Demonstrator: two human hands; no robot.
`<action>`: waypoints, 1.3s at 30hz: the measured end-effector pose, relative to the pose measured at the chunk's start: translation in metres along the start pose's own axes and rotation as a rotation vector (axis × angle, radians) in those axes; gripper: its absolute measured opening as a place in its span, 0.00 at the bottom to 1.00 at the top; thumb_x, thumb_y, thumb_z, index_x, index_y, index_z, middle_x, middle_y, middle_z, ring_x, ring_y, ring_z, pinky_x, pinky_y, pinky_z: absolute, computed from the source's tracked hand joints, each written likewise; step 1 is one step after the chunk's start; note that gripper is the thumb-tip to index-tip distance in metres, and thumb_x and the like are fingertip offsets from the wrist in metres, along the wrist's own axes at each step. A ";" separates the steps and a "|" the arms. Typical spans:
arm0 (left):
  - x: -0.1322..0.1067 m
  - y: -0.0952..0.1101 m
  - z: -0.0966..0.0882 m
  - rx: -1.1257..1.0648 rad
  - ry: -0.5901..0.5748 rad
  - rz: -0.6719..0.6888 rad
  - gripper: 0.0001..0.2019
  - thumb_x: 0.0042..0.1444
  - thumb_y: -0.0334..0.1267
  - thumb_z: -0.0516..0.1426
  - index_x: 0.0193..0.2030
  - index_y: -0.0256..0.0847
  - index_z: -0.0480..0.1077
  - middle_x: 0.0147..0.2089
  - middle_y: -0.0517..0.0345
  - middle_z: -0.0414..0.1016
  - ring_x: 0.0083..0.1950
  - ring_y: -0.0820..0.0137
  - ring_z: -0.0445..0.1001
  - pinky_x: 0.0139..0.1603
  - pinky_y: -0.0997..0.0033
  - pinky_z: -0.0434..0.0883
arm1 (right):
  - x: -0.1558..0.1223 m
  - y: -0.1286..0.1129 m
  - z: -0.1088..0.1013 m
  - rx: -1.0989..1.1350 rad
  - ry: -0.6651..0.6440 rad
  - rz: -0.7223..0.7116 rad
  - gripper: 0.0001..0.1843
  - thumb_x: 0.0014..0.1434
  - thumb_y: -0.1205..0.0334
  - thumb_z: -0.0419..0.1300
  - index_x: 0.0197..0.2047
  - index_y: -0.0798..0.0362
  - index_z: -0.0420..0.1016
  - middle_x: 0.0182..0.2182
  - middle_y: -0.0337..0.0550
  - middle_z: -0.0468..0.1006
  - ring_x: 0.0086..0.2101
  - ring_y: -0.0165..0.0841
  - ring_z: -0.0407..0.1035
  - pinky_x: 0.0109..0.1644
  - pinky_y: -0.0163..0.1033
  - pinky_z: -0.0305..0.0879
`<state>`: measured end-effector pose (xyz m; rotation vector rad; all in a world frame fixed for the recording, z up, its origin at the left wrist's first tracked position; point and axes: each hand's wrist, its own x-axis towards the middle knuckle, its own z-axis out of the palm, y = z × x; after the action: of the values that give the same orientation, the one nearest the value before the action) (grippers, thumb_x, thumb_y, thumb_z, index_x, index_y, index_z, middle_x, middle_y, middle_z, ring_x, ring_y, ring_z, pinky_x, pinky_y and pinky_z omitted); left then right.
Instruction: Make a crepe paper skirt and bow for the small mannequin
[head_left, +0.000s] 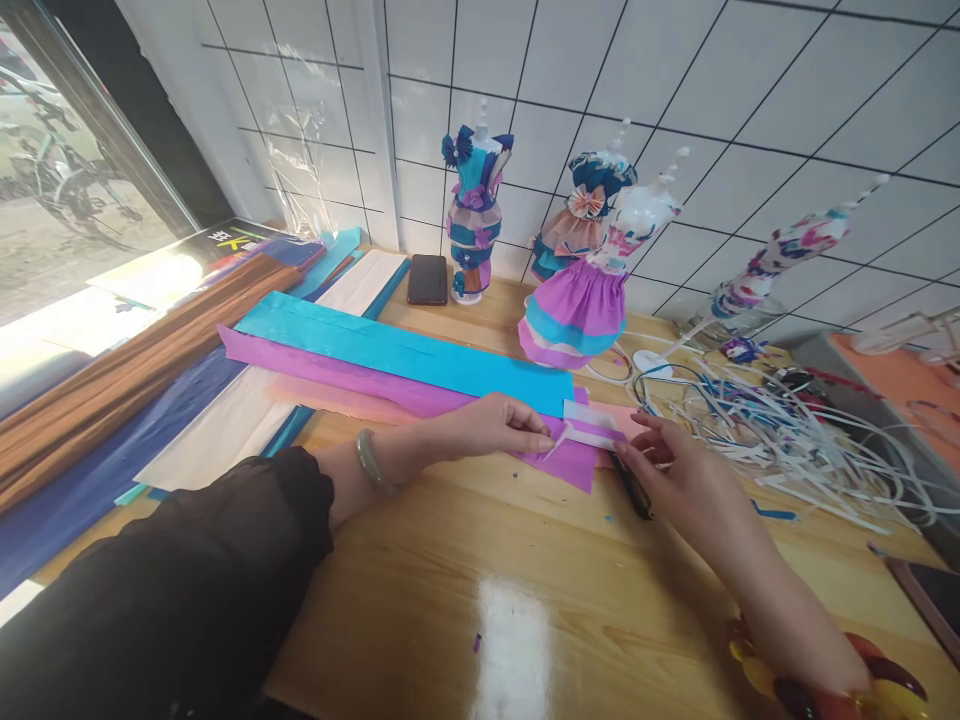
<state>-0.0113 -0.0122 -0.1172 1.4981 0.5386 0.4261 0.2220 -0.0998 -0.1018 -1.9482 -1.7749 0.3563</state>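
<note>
My left hand is closed in a pinch on a thin white strip, which curls up from its fingertips. Beneath lie a long turquoise paper strip and a purple paper strip, layered at a slant. At their right end is a small white piece with a purple band. My right hand is beside that piece, thumb tip at its end, thumb and forefinger apart. A dark slim tool, perhaps a cutter, lies partly under the right hand.
Small dress forms in paper dresses, including one with a purple skirt, stand along the tiled wall. A heap of white strips is at right. A phone lies behind. Brown paper and other sheets are stacked at left by the window.
</note>
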 end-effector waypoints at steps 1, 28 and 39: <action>0.001 -0.001 -0.001 -0.059 0.038 -0.007 0.14 0.46 0.46 0.61 0.30 0.35 0.73 0.30 0.60 0.72 0.32 0.76 0.67 0.37 0.75 0.63 | 0.002 0.008 0.000 -0.060 -0.027 0.013 0.26 0.54 0.48 0.56 0.53 0.54 0.65 0.30 0.45 0.76 0.26 0.36 0.70 0.26 0.39 0.62; 0.002 0.003 0.009 -0.655 0.219 0.004 0.11 0.43 0.40 0.64 0.26 0.33 0.69 0.26 0.59 0.68 0.28 0.78 0.64 0.33 0.74 0.58 | -0.010 -0.029 0.008 0.397 0.209 0.040 0.39 0.53 0.55 0.57 0.66 0.54 0.48 0.21 0.33 0.67 0.22 0.30 0.62 0.24 0.34 0.58; -0.002 0.016 0.021 -0.775 0.240 0.011 0.15 0.38 0.42 0.67 0.26 0.33 0.69 0.26 0.59 0.69 0.30 0.77 0.66 0.36 0.72 0.59 | -0.018 -0.048 0.028 1.231 -0.105 0.190 0.10 0.54 0.54 0.61 0.39 0.47 0.69 0.27 0.36 0.69 0.24 0.26 0.64 0.26 0.32 0.60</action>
<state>0.0001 -0.0297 -0.1008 0.7088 0.4734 0.7298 0.1645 -0.1104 -0.1035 -1.1559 -0.9407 1.2613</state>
